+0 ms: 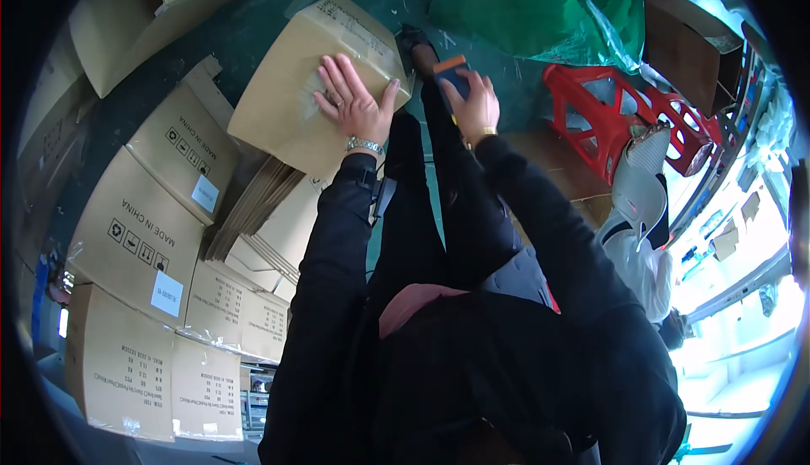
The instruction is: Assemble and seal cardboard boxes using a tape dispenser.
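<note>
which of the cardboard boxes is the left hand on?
The tilted plain box at top centre: the left hand lies flat on its taped face. The labelled boxes stacked to the left go untouched.

our left hand (354,102) flat on top of the cardboard box (314,85) | our right hand (474,104) just right of it, around a tape dispenser (454,75) | stacked cartons (143,237) off to our left | plastic stool (620,115) right, bag (548,5) behind it

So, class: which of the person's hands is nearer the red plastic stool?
Right. The right hand, holding a blue-and-orange tool, is just left of the red stool; the left hand lies flat on the cardboard box, farther away.
</note>
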A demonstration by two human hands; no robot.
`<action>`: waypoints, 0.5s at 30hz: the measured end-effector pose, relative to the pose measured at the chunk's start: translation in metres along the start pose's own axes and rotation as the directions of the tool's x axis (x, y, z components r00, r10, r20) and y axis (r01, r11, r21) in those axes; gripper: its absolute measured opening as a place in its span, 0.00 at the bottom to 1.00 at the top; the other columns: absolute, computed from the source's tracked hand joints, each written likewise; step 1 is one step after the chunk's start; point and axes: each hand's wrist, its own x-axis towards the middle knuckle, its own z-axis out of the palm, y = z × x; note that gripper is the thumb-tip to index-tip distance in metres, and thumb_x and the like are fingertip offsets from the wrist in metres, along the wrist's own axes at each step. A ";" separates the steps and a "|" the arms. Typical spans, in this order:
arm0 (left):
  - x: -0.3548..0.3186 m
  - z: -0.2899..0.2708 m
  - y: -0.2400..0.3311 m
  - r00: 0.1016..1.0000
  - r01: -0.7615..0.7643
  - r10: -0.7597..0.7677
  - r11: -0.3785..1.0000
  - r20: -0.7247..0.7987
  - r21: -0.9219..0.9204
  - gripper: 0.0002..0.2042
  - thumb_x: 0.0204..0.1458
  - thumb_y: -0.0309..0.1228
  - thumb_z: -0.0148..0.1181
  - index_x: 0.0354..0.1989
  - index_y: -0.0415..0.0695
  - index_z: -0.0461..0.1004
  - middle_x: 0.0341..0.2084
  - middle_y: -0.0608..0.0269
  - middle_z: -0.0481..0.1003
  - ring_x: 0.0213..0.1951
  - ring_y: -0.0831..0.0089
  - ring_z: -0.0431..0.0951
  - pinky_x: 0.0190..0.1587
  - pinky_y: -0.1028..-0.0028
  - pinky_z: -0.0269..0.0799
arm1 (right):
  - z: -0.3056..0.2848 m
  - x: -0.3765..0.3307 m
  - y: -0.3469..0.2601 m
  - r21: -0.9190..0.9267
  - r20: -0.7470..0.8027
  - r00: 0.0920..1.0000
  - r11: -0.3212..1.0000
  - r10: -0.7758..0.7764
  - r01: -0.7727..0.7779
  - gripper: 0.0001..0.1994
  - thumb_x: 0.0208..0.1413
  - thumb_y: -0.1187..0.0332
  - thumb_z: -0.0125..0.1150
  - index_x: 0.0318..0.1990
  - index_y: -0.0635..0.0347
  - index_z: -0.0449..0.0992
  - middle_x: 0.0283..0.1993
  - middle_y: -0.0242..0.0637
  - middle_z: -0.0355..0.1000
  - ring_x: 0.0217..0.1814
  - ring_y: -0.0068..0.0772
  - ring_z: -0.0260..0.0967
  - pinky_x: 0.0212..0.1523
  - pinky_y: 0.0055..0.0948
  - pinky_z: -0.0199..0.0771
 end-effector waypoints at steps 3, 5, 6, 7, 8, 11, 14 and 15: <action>0.003 -0.002 -0.005 0.996 0.007 -0.011 0.999 -0.091 -0.038 0.47 0.54 0.57 0.61 0.76 0.46 0.46 0.75 0.51 0.44 0.76 0.51 0.40 0.71 0.39 0.34 | -0.038 -0.047 -0.018 0.149 -0.054 0.976 0.965 -0.209 0.215 0.15 0.61 0.63 0.62 0.53 0.56 0.74 0.41 0.49 0.73 0.41 0.57 0.75 0.39 0.47 0.75; 0.009 -0.001 -0.007 0.977 -0.011 -0.006 0.997 -0.215 -0.079 0.36 0.58 0.51 0.61 0.72 0.48 0.58 0.71 0.52 0.57 0.73 0.52 0.52 0.70 0.44 0.43 | -0.059 -0.069 -0.033 0.228 -0.096 0.900 0.871 -0.424 0.435 0.15 0.60 0.67 0.61 0.53 0.60 0.72 0.37 0.46 0.73 0.38 0.54 0.74 0.39 0.45 0.75; 0.016 -0.005 -0.010 0.975 -0.018 0.001 0.997 -0.221 -0.076 0.36 0.58 0.51 0.61 0.72 0.48 0.58 0.71 0.52 0.57 0.73 0.52 0.52 0.70 0.44 0.43 | -0.065 -0.075 -0.039 0.232 -0.104 0.899 0.869 -0.425 0.437 0.15 0.60 0.67 0.61 0.53 0.60 0.72 0.37 0.46 0.73 0.38 0.54 0.74 0.39 0.45 0.75; 0.024 -0.012 -0.019 0.973 -0.082 0.047 0.985 -0.226 -0.151 0.31 0.60 0.47 0.60 0.68 0.48 0.63 0.67 0.54 0.61 0.69 0.54 0.58 0.68 0.48 0.49 | -0.070 -0.080 -0.046 0.255 -0.016 0.815 0.786 -0.579 0.563 0.19 0.55 0.72 0.63 0.55 0.61 0.72 0.38 0.44 0.73 0.39 0.49 0.75 0.41 0.42 0.75; 0.032 -0.020 -0.029 0.969 -0.146 0.092 0.963 -0.231 -0.226 0.25 0.61 0.44 0.60 0.64 0.49 0.67 0.62 0.56 0.66 0.64 0.55 0.64 0.65 0.51 0.56 | -0.072 -0.082 -0.049 0.289 0.068 0.699 0.685 -0.712 0.669 0.23 0.51 0.77 0.65 0.57 0.62 0.72 0.38 0.41 0.74 0.41 0.45 0.75 0.44 0.39 0.75; 0.051 -0.046 -0.078 0.963 -0.127 0.019 0.913 -0.270 -0.388 0.13 0.64 0.39 0.58 0.52 0.48 0.78 0.50 0.58 0.74 0.48 0.60 0.77 0.53 0.64 0.72 | -0.051 -0.082 -0.065 0.220 0.155 0.486 0.510 -0.860 0.831 0.27 0.48 0.77 0.64 0.59 0.58 0.72 0.38 0.33 0.73 0.41 0.34 0.74 0.47 0.35 0.73; 0.084 -0.075 -0.120 0.940 0.105 -0.235 0.889 -0.248 -0.446 0.18 0.62 0.44 0.62 0.48 0.42 0.80 0.47 0.58 0.76 0.45 0.64 0.78 0.49 0.66 0.74 | -0.029 -0.061 -0.098 0.127 0.086 0.334 0.343 -0.939 0.931 0.26 0.49 0.75 0.62 0.60 0.55 0.73 0.40 0.27 0.72 0.44 0.27 0.72 0.50 0.32 0.71; 0.098 -0.080 -0.120 0.942 0.106 -0.231 0.892 -0.243 -0.439 0.18 0.62 0.44 0.62 0.48 0.42 0.80 0.47 0.58 0.76 0.45 0.64 0.78 0.49 0.66 0.74 | -0.019 -0.057 -0.103 0.132 0.083 0.342 0.350 -0.936 0.927 0.26 0.49 0.75 0.62 0.60 0.55 0.73 0.40 0.27 0.72 0.44 0.27 0.72 0.50 0.32 0.71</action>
